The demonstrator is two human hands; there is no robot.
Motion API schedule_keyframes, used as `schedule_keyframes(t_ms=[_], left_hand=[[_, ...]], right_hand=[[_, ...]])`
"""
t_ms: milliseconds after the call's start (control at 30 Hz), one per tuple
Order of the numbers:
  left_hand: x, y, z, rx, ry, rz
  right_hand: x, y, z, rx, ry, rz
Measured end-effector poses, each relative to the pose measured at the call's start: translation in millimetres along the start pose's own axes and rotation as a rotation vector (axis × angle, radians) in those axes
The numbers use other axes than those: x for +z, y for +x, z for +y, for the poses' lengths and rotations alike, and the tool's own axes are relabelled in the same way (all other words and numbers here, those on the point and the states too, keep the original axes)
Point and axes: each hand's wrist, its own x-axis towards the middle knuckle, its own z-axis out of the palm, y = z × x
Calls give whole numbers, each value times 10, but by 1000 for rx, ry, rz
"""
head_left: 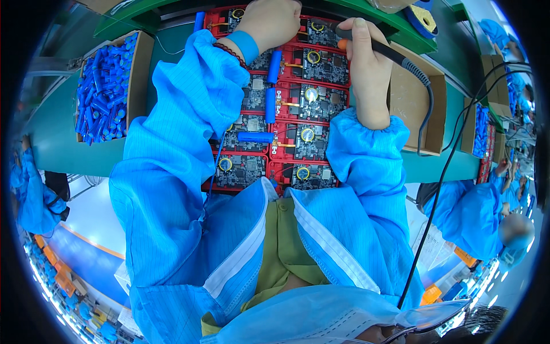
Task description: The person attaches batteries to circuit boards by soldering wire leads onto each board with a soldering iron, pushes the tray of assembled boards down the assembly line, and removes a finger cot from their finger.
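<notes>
Work at the far end of two columns of red trays. We find the right hand with its grip closed around a dark corded tool. The tool's long axis slants from upper left to lower right, its cord leaving on the side away from the trays; the tip we cannot make out. Just left of this grip, and between the two hands, lies the farthest circuit board of the right-hand column, making the tool's leftward end the relation that matters. The left hand flanks that board on its other side; its fingertips are hidden, so we cannot tell what its grip holds. Nearer the body, a blue cell lies lengthwise between the columns.
</notes>
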Motion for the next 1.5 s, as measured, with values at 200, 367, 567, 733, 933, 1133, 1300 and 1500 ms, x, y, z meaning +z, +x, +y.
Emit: schedule_keyframes(t_ms=[200,367,567,733,933,1133,1300,1500], left_hand=[[17,-13,0,14,0,29],[0,-13,29,-3,-17,24],[6,-13,9,18,-28,39],[-25,-21,43,-5,-15,6],[-26,-8,50,-8,-14,-9],[217,-9,-258,124,46,106],[208,14,-224,133,46,104],[200,15,-193,171,-12,174]], right_hand=[[-1,2,-14,-34,-28,-4],[-25,-1,-20,-53,-15,-6],[-35,-4,-46,-29,-6,-13],[-33,-16,-78,9,1,-11],[-49,7,25,-55,22,8],[-69,-50,-183,-15,37,1],[-155,-80,-305,-75,65,19],[-335,-190,-593,-138,117,89]])
